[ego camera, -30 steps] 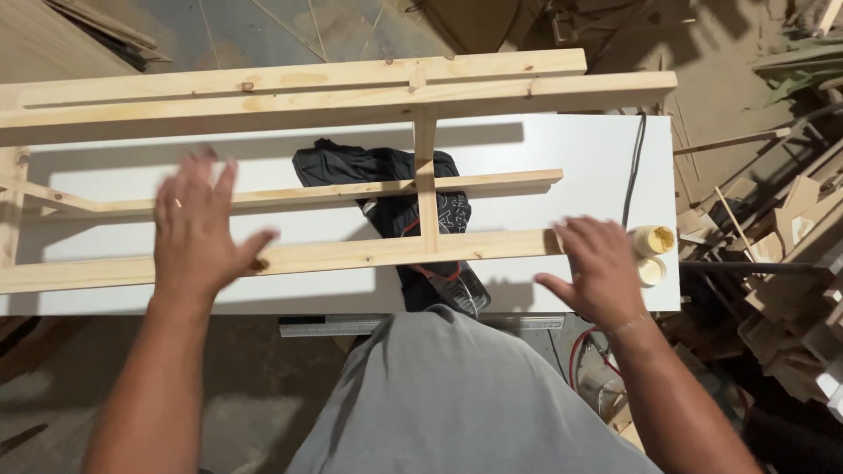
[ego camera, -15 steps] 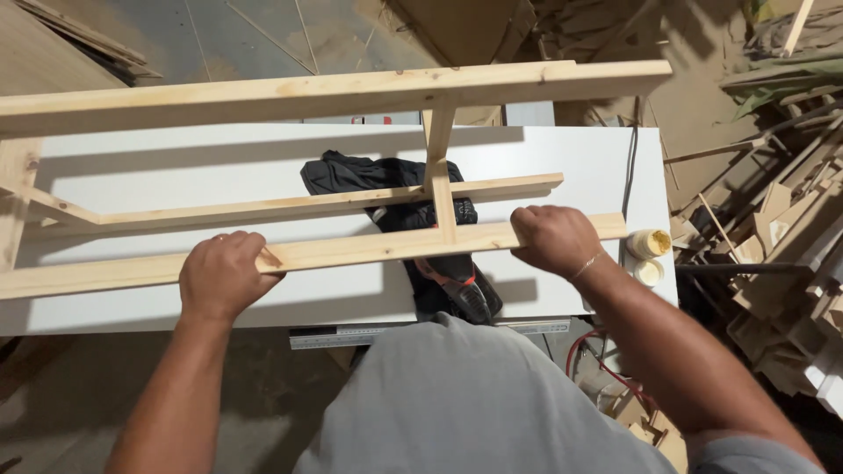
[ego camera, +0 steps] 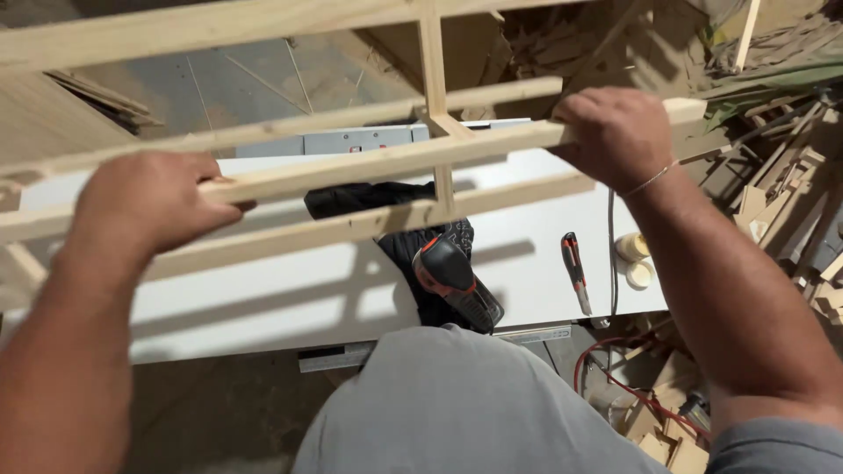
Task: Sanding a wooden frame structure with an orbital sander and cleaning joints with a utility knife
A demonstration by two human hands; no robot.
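You are holding the wooden frame up above the white counter with both hands. Your left hand is wrapping its grip fully around the frame's nearest long rail, fingers curled over the top and thumb underneath, well to the left of the frame's short cross piece. Your right hand is clamping its grip closed on the same rail, well to the right of that cross piece and close to the rail's end. The frame is hanging tilted, its far rails running across the top of the view, and it is throwing striped shadows on the counter below.

Under the frame, just below the cross piece, a black cloth is lying bunched on the counter, and a power drill with an orange and black body is resting on the cloth's near end, close to the counter's front edge. To the right of the drill, an orange and black utility knife is lying beside a dark cable. Further right of the cable, a small open jar is sitting at the counter's right edge with its lid just in front of it. Wood offcuts are lying heaped on the floor beyond the counter's right edge.
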